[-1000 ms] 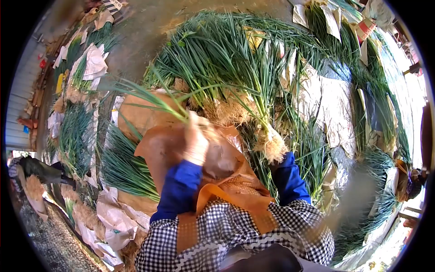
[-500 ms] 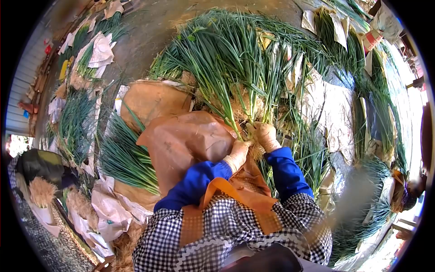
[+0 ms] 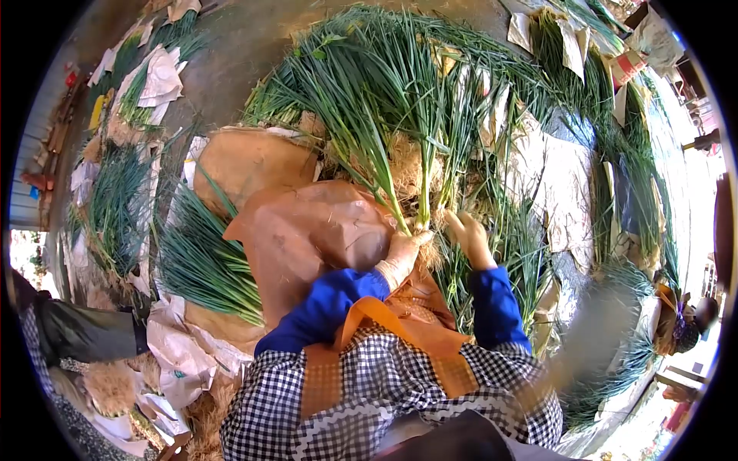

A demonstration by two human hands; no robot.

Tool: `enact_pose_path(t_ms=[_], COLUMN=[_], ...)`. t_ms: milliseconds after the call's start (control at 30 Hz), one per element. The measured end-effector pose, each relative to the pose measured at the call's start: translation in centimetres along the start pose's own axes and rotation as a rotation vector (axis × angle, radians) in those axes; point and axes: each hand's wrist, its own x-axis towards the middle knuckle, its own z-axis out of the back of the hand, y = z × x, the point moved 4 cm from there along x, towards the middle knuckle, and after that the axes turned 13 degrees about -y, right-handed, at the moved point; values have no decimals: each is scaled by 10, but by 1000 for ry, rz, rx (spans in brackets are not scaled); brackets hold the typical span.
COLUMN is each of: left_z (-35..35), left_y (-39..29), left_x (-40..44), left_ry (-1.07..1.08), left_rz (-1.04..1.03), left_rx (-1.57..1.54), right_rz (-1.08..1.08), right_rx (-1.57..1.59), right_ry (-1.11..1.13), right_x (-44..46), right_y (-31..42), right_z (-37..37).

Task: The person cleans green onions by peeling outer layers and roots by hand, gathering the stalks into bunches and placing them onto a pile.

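Note:
My left hand is closed around the pale lower ends of a few spring onions, whose long green leaves fan up and away. Stringy roots hang beside its fingertips. To the right of these stalks, my right hand is apart from them, its fingers spread with nothing seen in them. Just beyond both hands lies a large heap of spring onions, with tan roots facing me. An orange-brown apron covers my lap.
Left of my lap lies a bundle of spring onions on sacking, near a brown cushion-like pad. More bundles line the left side. White sacking spreads on the right. Another person's dark-clad leg shows at lower left.
My right hand has let go of the stalk bases and moved right and slightly down, its fingers opening. My left hand keeps its hold. The person's leg at lower left has come further into view.

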Motion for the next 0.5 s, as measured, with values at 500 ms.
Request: enact_pose_path(t_ms=[500], left_z=[6], left_y=[-2], left_x=[8], left_ry=[-106], left_rz=[-260], left_rx=[402], right_rz=[273], right_rx=[-265], right_ry=[-247], right_x=[94], right_y=[27], right_z=[-72])
